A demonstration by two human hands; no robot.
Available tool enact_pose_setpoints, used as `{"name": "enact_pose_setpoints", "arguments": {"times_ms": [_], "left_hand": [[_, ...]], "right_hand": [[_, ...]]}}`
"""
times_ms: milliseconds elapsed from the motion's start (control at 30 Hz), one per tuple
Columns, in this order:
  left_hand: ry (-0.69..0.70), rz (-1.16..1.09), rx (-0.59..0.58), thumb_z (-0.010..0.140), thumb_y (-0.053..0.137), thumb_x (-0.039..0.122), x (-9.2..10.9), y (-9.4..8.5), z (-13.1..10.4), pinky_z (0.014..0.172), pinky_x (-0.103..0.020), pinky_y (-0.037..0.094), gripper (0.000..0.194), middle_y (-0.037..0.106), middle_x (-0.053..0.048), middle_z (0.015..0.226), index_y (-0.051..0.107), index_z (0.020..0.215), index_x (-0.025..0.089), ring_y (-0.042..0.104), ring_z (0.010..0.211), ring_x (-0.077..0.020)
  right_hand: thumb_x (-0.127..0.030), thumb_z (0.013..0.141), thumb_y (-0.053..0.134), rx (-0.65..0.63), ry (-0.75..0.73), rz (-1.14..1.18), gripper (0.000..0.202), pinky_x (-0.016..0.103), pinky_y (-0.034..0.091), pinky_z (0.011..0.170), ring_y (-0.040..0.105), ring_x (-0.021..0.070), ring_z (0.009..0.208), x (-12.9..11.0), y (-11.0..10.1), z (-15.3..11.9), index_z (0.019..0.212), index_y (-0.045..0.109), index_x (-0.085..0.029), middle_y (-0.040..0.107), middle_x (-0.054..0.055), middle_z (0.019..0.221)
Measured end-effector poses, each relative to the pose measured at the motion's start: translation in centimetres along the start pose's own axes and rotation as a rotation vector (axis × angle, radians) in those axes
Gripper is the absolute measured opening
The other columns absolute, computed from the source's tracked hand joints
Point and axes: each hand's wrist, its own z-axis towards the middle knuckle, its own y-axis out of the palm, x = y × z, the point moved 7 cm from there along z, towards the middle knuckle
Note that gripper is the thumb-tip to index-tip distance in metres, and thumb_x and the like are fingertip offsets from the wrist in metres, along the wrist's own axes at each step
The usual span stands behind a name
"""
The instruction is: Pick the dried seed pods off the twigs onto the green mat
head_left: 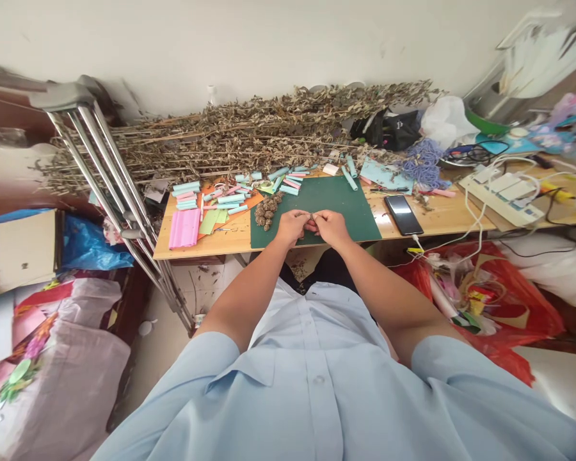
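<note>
The left hand [292,227] and right hand [331,226] meet above the green cutting mat [338,195], fingers pinching a small brown piece [312,218], mostly hidden between their tips; dried plant clumps [267,212] lie just beside the left hand.

A small brownish piece [312,218] is pinched between the fingertips of the left hand [292,226] and right hand [330,226], mostly hidden, its exact shape too small to tell. Just left of it, rough, knobby, dry-looking brown clumps [267,212] lie heaped together on the left part of the green mat [338,197].
</note>
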Motion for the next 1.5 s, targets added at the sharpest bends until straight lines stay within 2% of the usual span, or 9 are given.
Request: {"name": "enact_pose_setpoints", "arguments": {"times_ms": [133, 200, 367, 533, 667, 800, 1067, 1233, 1500], "left_hand": [[0.011, 0.039, 0.045, 0.078, 0.071, 0.022, 0.3, 0.0, -0.1, 0.040, -0.017, 0.026, 0.014, 0.068, -0.005, 0.064, 0.063, 0.085, 0.013, 0.067, 0.056, -0.0152], [0.017, 0.072, 0.069, 0.078, 0.070, 0.022, 0.4, -0.1, -0.3, 0.039, -0.018, 0.027, 0.011, 0.066, -0.004, 0.061, 0.064, 0.084, 0.014, 0.063, 0.052, -0.0139], [0.052, 0.146, 0.099, 0.083, 0.067, 0.029, 1.0, -0.1, -0.7, 0.037, -0.020, 0.027, 0.015, 0.059, 0.000, 0.054, 0.065, 0.078, 0.014, 0.044, 0.039, -0.0075], [0.035, 0.193, 0.101, 0.078, 0.068, 0.021, 1.2, -0.1, -0.9, 0.039, -0.019, 0.028, 0.008, 0.058, 0.002, 0.055, 0.066, 0.077, 0.014, 0.041, 0.041, -0.0057], [0.019, 0.153, 0.111, 0.075, 0.070, 0.019, 1.0, -0.4, -0.8, 0.038, -0.018, 0.027, 0.007, 0.056, 0.003, 0.055, 0.065, 0.076, 0.014, 0.040, 0.040, -0.0046], [-0.014, 0.103, 0.105, 0.075, 0.070, 0.019, 0.6, -0.7, -0.6, 0.037, -0.018, 0.025, 0.008, 0.055, 0.003, 0.053, 0.064, 0.077, 0.014, 0.041, 0.038, -0.0048], [-0.079, 0.062, 0.059, 0.077, 0.076, 0.028, 0.2, -0.5, -0.8, 0.041, -0.016, 0.026, 0.023, 0.069, -0.007, 0.065, 0.062, 0.089, 0.013, 0.068, 0.054, -0.0148], [-0.065, 0.079, 0.098, 0.079, 0.076, 0.033, 0.6, -0.3, -1.3, 0.041, -0.016, 0.028, 0.026, 0.072, -0.008, 0.071, 0.065, 0.089, 0.012, 0.070, 0.058, -0.0157], [-0.016, 0.194, 0.153, 0.080, 0.075, 0.031, 0.4, -0.6, -1.3, 0.040, -0.018, 0.032, 0.023, 0.066, -0.003, 0.058, 0.069, 0.093, 0.012, 0.062, 0.046, -0.0128]], "right_hand": [[-0.027, 0.093, 0.052, -0.005, -0.339, -0.406, 0.025, 0.035, 0.051, 0.084, 0.066, 0.0223, 0.091, -2.4, -0.2, -0.7, 0.095, 0.076, -0.020, 0.075, 0.008, 0.095], [-0.024, 0.094, 0.051, -0.027, -0.429, -0.552, 0.026, 0.033, 0.048, 0.084, 0.064, 0.0230, 0.095, -3.2, 0.1, -1.2, 0.099, 0.075, -0.019, 0.074, 0.009, 0.097], [-0.023, 0.097, 0.047, -0.035, -0.466, -0.811, 0.027, 0.032, 0.040, 0.072, 0.060, 0.0228, 0.084, -3.7, 0.7, -1.7, 0.093, 0.073, -0.016, 0.069, 0.013, 0.095], [-0.022, 0.096, 0.047, -0.044, -0.502, -0.871, 0.025, 0.032, 0.037, 0.069, 0.059, 0.0228, 0.080, -3.5, 1.0, -1.6, 0.094, 0.071, -0.014, 0.068, 0.014, 0.097], [-0.021, 0.093, 0.049, -0.039, -0.535, -0.753, 0.022, 0.033, 0.041, 0.073, 0.061, 0.0233, 0.085, -3.3, 0.8, -1.5, 0.090, 0.070, -0.015, 0.069, 0.013, 0.094], [-0.023, 0.088, 0.052, -0.019, -0.462, -0.451, 0.018, 0.033, 0.047, 0.078, 0.064, 0.0215, 0.085, -2.5, 0.2, -0.9, 0.083, 0.070, -0.019, 0.072, 0.008, 0.088], [-0.042, 0.086, 0.058, -0.164, 0.030, 0.215, 0.026, 0.025, 0.050, 0.050, 0.057, 0.0132, 0.052, 1.0, 0.6, -0.4, 0.083, 0.071, -0.019, 0.065, -0.001, 0.063], [-0.044, 0.085, 0.063, -0.124, 0.072, 0.257, 0.026, 0.024, 0.047, 0.045, 0.054, 0.0115, 0.046, 1.3, 0.5, -0.5, 0.083, 0.072, -0.020, 0.062, -0.003, 0.058], [-0.047, 0.085, 0.061, -0.096, 0.066, 0.198, 0.031, 0.027, 0.049, 0.045, 0.057, 0.0137, 0.048, 1.6, 1.0, -0.5, 0.087, 0.075, -0.019, 0.071, 0.003, 0.071]]}}
